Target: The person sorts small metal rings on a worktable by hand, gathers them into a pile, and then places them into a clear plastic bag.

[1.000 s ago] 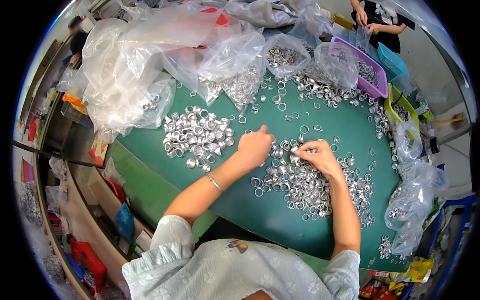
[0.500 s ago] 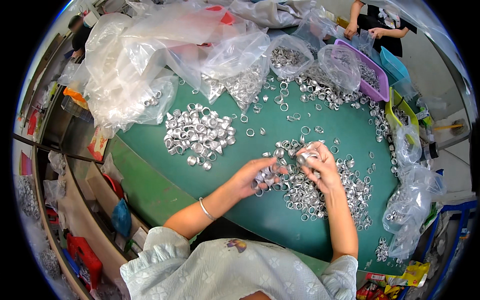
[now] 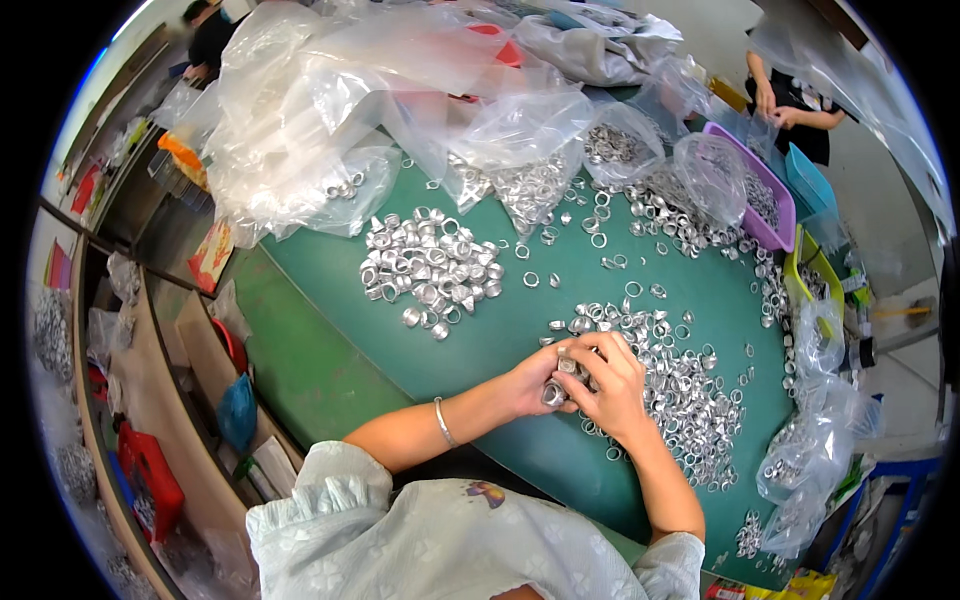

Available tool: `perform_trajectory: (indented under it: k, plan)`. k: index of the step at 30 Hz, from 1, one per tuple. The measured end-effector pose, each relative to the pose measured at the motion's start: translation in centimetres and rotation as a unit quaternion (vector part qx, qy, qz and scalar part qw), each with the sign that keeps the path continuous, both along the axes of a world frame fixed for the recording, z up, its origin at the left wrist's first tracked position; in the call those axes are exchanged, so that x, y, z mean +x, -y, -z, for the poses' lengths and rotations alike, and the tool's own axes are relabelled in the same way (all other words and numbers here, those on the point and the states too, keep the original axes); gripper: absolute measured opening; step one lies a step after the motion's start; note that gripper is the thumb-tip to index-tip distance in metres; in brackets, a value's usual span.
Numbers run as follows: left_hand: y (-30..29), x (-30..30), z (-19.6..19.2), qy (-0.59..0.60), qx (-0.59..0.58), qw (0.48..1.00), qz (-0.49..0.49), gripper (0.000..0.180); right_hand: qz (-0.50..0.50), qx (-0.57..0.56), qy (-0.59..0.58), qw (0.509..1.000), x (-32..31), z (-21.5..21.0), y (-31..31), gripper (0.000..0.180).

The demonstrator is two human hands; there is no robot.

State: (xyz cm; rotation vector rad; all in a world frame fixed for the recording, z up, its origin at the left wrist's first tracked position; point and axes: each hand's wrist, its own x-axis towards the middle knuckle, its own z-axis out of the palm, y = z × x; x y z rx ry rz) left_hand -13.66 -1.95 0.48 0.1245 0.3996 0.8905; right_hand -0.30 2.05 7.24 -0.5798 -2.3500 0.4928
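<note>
Over the near left edge of a loose pile of silver-coloured metal rings (image 3: 690, 410), my two hands are together. My left hand (image 3: 535, 382) is cupped around several rings (image 3: 554, 393), its fingers partly hidden behind the other hand. My right hand (image 3: 612, 378) curls over from the right, with a ring at its fingertips, touching those in the left palm. How many rings lie between the hands cannot be seen. A second heap of chunky rings (image 3: 430, 265) sits farther left on the green table (image 3: 480, 335).
Clear plastic bags (image 3: 290, 110) crowd the far side, some filled with rings. A purple basket (image 3: 775, 235), a blue tray (image 3: 808, 180) and a lime basket (image 3: 803, 255) line the far right. More bags (image 3: 810, 450) edge the right. A person (image 3: 795, 100) stands beyond.
My hands have come together, the right moving left and down onto the rings in the left palm. The whole view has shifted slightly, with the table appearing farther right.
</note>
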Motion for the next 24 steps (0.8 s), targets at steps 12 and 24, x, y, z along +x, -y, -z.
perform_trajectory:
  k: [12,24]
  plan:
    - [-0.3,-1.2,-0.8,0.079,-0.044,0.981,-0.173,0.027,0.039,0.043,0.123,0.991,-2.1,0.1,1.5,0.045]
    - [-0.2,-16.8,-4.6,-0.188,0.123,0.903,-0.365,0.030,0.102,-0.114,0.063,0.986,2.4,2.1,-1.7,0.025]
